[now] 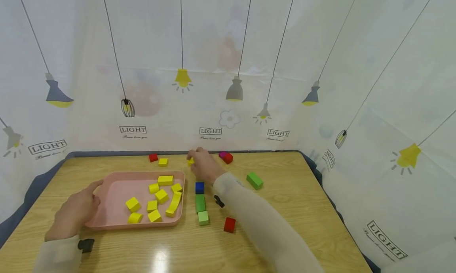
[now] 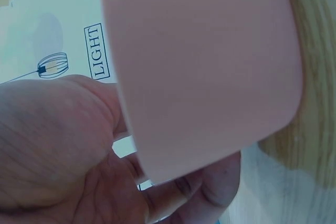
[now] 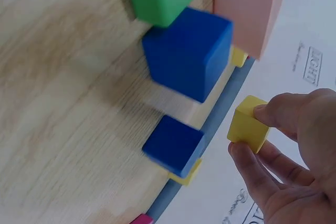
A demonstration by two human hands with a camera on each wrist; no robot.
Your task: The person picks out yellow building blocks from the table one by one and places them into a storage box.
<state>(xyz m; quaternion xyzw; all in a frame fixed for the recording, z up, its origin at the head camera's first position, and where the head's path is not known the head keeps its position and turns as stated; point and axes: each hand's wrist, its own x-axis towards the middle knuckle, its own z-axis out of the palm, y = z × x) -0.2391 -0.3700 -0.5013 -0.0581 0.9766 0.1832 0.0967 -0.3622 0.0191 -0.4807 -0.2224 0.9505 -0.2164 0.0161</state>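
My left hand [image 1: 76,209] grips the left rim of a pink tray [image 1: 119,225]; the left wrist view shows the fingers [image 2: 218,182] around the edge of its wall [image 2: 210,66]. Several yellow blocks [image 1: 162,196] lie inside, mostly in the right half, including a curved strip [image 1: 173,204]. Beyond the tray, my right hand [image 1: 206,166] pinches a yellow cube [image 3: 249,124] between thumb and fingertips, above the table's far edge in the right wrist view. Two blue blocks [image 3: 191,53] [image 3: 174,145] show there; the head view shows only one.
Green blocks [image 1: 200,203] line up with a blue block [image 1: 199,188] right of the tray. Red blocks [image 1: 229,224] [image 1: 153,157] [image 1: 227,158], a yellow block [image 1: 163,162] and another green block [image 1: 254,180] lie about the wooden table [image 1: 292,193]. A printed curtain [image 1: 171,118] hangs behind.
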